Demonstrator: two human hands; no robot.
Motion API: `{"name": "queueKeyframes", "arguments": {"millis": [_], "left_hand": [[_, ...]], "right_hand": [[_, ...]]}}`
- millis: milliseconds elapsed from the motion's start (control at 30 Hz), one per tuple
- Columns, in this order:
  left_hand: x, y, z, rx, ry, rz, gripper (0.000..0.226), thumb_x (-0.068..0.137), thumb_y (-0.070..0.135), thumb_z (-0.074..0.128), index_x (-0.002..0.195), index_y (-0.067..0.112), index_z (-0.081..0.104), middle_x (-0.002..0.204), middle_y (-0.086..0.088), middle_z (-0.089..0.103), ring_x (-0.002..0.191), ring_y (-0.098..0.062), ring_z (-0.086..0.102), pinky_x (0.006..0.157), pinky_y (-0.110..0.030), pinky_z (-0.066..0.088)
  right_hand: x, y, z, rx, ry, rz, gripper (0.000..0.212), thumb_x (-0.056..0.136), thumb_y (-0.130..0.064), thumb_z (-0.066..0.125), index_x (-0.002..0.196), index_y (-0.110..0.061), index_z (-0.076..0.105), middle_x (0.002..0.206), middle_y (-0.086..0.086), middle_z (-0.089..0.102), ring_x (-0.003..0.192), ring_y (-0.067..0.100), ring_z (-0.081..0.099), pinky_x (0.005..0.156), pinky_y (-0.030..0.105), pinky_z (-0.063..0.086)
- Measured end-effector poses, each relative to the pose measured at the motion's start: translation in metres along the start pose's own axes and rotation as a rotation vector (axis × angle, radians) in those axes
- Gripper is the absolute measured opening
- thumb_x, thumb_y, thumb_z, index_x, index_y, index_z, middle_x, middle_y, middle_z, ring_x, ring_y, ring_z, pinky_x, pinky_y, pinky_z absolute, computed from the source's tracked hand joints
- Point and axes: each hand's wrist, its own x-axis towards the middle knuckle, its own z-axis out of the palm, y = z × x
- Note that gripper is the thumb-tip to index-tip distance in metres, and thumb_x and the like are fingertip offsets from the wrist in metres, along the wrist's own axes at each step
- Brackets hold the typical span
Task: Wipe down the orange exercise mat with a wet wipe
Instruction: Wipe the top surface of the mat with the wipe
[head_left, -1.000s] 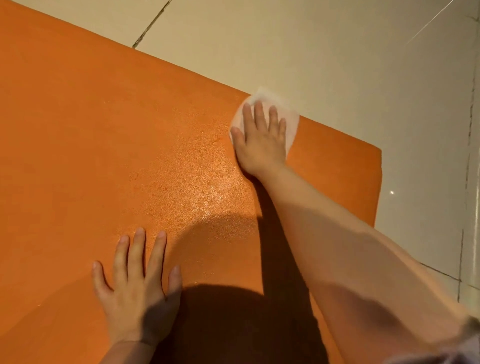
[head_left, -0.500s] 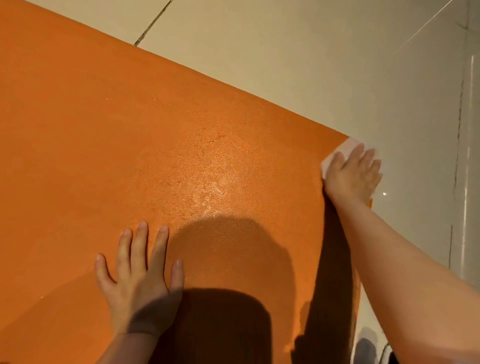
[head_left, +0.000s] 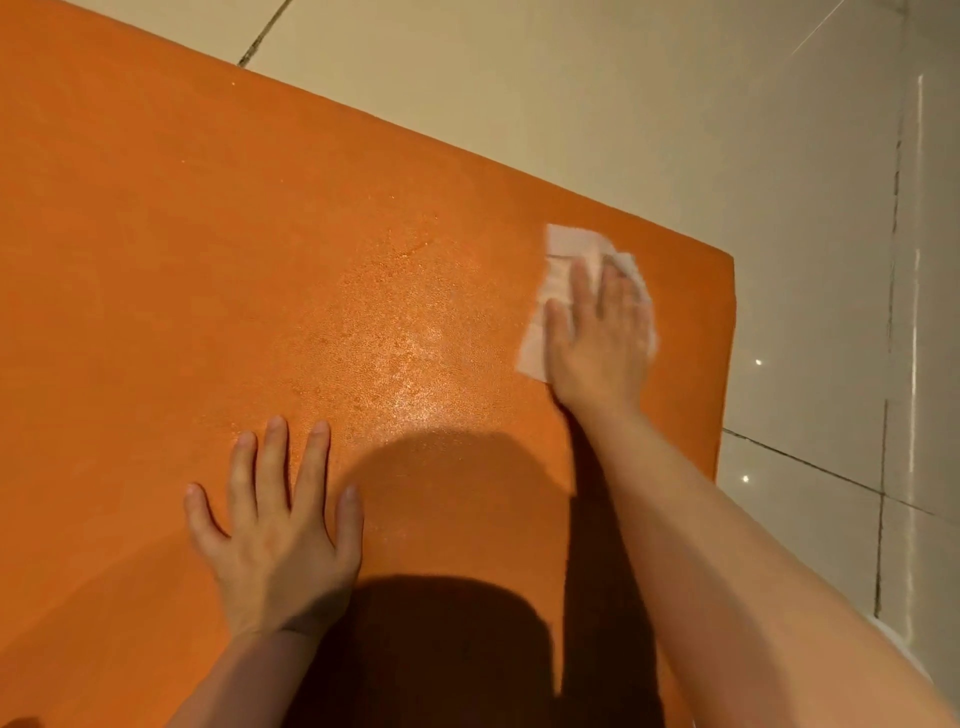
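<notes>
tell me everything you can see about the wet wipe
The wet wipe is a thin white sheet, partly see-through so the orange shows faintly through it. It looks creased or folded over, with uneven edges. It lies flat on the orange mat near its far right corner, fully on the mat. The right hand presses on it with straight fingers, covering its right part; the upper and left parts stick out beyond the fingers.

Two bare forearms reach into the head view, no sleeves, watches or rings showing on either. The left hand (head_left: 275, 535) has five slim fingers with short, plain nails — no polish visible. The right hand (head_left: 597, 338) is slightly blurred (its nails are hard to make out), and its forearm is broader in the view, filling the lower right corner.
</notes>
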Motion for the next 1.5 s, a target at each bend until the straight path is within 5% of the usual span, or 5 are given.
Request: {"name": "queueKeyframes", "arguments": {"millis": [267, 700, 800, 1067, 1500], "left_hand": [[0.0, 0.003, 0.0, -0.019, -0.008, -0.008, 0.057, 0.096, 0.043, 0.035, 0.146, 0.018, 0.046, 0.154, -0.014, 0.038, 0.145, -0.034, 0.029, 0.11, -0.066, 0.013], [0.004, 0.006, -0.002, 0.009, -0.187, -0.033, 0.059, 0.096, 0.047, 0.026, 0.148, 0.023, 0.039, 0.158, -0.011, 0.029, 0.147, -0.03, 0.018, 0.11, -0.068, 0.01], [0.005, 0.005, -0.005, 0.009, -0.227, -0.025, 0.06, 0.097, 0.049, 0.023, 0.15, 0.024, 0.035, 0.159, -0.01, 0.027, 0.148, -0.03, 0.016, 0.111, -0.068, 0.009], [0.015, 0.007, -0.019, 0.0, -0.445, -0.05, 0.068, 0.095, 0.062, 0.004, 0.157, 0.035, 0.001, 0.164, 0.003, -0.014, 0.148, -0.016, -0.02, 0.114, -0.061, -0.011], [0.031, 0.011, -0.036, 0.143, -0.78, -0.024, 0.081, 0.09, 0.075, 0.009, 0.146, 0.035, -0.033, 0.151, 0.0, -0.046, 0.141, -0.025, -0.04, 0.113, -0.066, -0.014]], "right_hand": [[-0.048, 0.064, -0.008, 0.055, 0.044, 0.385, 0.06, 0.105, -0.044, 0.016, 0.158, -0.018, 0.005, 0.165, 0.006, -0.002, 0.151, 0.024, -0.003, 0.121, 0.05, -0.005], [-0.095, -0.063, 0.033, 0.025, -0.031, -0.226, 0.061, 0.099, -0.051, 0.023, 0.155, -0.027, 0.024, 0.164, 0.002, 0.014, 0.152, 0.02, 0.008, 0.121, 0.046, -0.001], [-0.098, -0.005, 0.017, -0.003, -0.127, -0.029, 0.066, 0.095, -0.055, 0.006, 0.153, -0.03, -0.009, 0.164, 0.0, -0.011, 0.15, 0.013, -0.013, 0.121, 0.037, -0.011], [-0.145, 0.068, 0.007, 0.027, -0.031, 0.323, 0.06, 0.104, -0.046, 0.012, 0.157, -0.02, 0.002, 0.165, 0.004, -0.002, 0.151, 0.022, -0.006, 0.121, 0.05, -0.006], [-0.207, -0.012, 0.037, -0.01, -0.045, -0.186, 0.061, 0.1, -0.054, 0.027, 0.155, -0.031, 0.013, 0.164, 0.0, 0.01, 0.15, 0.014, 0.002, 0.121, 0.044, 0.0]]}}
